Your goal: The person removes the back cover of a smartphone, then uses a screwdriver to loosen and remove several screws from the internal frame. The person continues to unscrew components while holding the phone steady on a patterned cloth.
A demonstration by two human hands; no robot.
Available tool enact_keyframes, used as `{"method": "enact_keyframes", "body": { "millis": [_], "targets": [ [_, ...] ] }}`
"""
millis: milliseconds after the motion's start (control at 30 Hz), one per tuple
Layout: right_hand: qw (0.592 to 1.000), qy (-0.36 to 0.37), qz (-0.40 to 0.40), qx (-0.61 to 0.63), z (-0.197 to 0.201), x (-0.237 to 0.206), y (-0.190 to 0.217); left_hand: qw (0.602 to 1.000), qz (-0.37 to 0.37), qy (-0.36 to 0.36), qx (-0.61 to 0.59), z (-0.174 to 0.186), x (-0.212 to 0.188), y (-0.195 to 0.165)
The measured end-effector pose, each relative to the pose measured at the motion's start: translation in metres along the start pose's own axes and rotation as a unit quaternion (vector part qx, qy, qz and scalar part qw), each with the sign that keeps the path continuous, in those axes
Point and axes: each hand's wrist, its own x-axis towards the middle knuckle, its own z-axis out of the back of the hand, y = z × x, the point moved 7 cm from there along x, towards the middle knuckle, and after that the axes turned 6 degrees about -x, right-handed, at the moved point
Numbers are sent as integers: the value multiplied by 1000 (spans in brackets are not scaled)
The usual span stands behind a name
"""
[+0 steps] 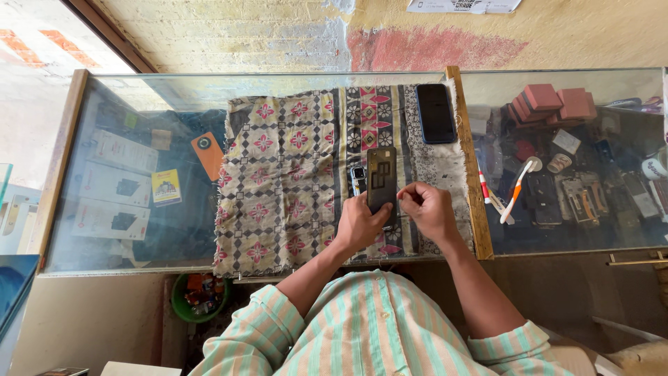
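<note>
Two hands engaged | left hand (358,224) grips dark phone (382,182) flat on patterned cloth (292,174), I judge to steady it | right hand (428,207) fingers pinched shut beside its edge; contents I cannot tell | second phone (435,113) lies apart.

Two hands (362,224) (429,209), two phones (382,179) (436,113) on one patterned cloth (285,174), and two toothbrushes (516,191) (488,195).
</note>
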Motion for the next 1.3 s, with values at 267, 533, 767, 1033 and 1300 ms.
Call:
{"method": "enact_keyframes", "body": {
  "millis": [267, 533, 767, 1033, 1300],
  "targets": [
    [999, 18, 25, -36, -6, 2, 0, 999, 7, 14, 31, -5, 3, 8],
    [999, 24, -25, 26, -9, 2, -5, 999, 39, 16, -16, -2, 0, 6],
    [988, 31, -2, 153, -17, 7, -16, 1000, -3, 18, 6, -1, 2, -3],
    [991, -1, -19, 135, -21, 3, -19, 998, 19, 9, -54, 0, 1, 1],
    [971, 45, -6, 234, -28, 0, -18, 997, 45, 20, -52, 3, 5, 8]
  ]
}}
